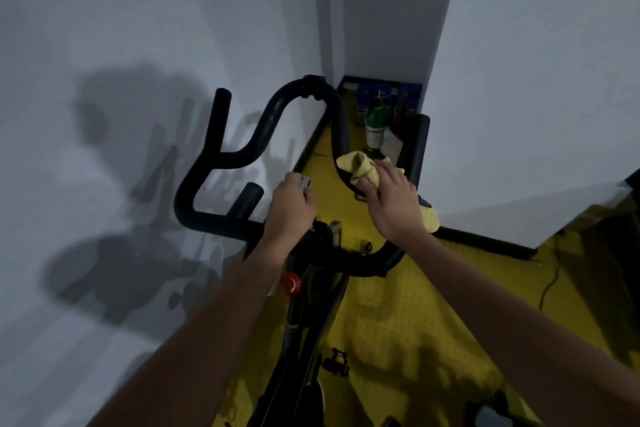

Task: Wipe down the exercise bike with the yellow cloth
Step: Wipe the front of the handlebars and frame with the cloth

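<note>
- The pale walls (138, 45) take up most of the head view, meeting in a narrow corner ahead; the left wall carries a dark shadow of the bike and the person.
- The yellow floor (398, 322) runs from the lower frame up into the corner, bordered by a dark skirting strip along the right wall.
- The exercise bike (304, 340) stands on that floor close to the left wall, its black frame rising toward the camera and its curved black handlebars (214, 163) spreading left, forward and right.
- Both bare forearms reach in from the bottom edge toward the handlebars.
- The right hand (393, 199) lies on the right loop of the handlebars, fingers bent over the yellow cloth and pressing it against the bar.
- The left hand (291, 206) is at the middle of the handlebars, fingers curled around a small grey console (305, 182).
- The yellow cloth (360, 166) is bunched under the right hand on the bar, one end poking out past the fingertips, another part hanging by the wrist.
- A green-and-white bottle (375, 130) stands on the floor in the corner beyond the handlebars, with blurred dark blue items behind it.
- A red knob (292, 283) sits on the bike frame below the handlebars.
- A thin dark cable (550, 282) trails across the floor at right.
</note>
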A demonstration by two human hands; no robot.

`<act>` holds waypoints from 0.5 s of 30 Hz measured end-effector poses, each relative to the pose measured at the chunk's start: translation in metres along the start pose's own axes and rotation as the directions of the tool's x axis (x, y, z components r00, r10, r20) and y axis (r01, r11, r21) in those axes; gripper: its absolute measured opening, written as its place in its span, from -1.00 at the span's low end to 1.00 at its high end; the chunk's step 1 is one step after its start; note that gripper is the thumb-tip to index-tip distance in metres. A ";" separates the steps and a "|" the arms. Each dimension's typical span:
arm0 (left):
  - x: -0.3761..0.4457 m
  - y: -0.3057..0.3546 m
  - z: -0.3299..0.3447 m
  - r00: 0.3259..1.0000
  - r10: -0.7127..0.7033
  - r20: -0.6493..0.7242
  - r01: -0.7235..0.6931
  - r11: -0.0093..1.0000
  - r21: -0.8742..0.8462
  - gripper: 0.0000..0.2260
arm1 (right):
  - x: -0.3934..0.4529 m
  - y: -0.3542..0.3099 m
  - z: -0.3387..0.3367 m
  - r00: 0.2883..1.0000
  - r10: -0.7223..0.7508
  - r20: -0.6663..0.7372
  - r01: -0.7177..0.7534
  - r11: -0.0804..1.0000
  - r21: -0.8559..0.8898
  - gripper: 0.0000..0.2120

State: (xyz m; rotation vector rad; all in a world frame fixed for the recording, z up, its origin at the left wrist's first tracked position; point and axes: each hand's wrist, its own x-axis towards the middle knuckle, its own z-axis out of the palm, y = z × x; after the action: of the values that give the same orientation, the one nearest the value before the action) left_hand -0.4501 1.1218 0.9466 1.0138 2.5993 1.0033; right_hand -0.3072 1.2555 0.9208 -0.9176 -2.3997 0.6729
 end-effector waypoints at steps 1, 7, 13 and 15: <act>0.000 -0.001 0.000 1.000 -0.022 0.020 0.022 1.000 -0.022 -0.75 | 0.000 0.001 -0.001 1.000 0.005 0.016 -0.005 1.000 -0.016 -0.52; -0.008 -0.001 -0.002 0.999 0.035 -0.025 -0.035 0.999 0.023 -0.75 | -0.022 0.018 -0.009 0.996 -0.060 0.062 0.063 0.996 -0.058 -0.54; -0.007 -0.006 -0.004 0.999 0.028 -0.035 -0.027 0.999 0.044 -0.74 | -0.068 0.034 -0.013 0.990 -0.101 0.095 0.109 0.990 -0.086 -0.54; -0.007 -0.007 -0.005 0.999 0.031 -0.025 -0.030 0.999 0.040 -0.73 | -0.086 0.032 -0.011 0.993 -0.078 0.092 0.087 0.991 -0.097 -0.53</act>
State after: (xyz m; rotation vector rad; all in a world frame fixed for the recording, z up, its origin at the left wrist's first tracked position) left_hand -0.4504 1.1111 0.9452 1.0605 2.6418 0.9816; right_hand -0.2289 1.2182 0.8885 -0.8387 -2.5552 0.5770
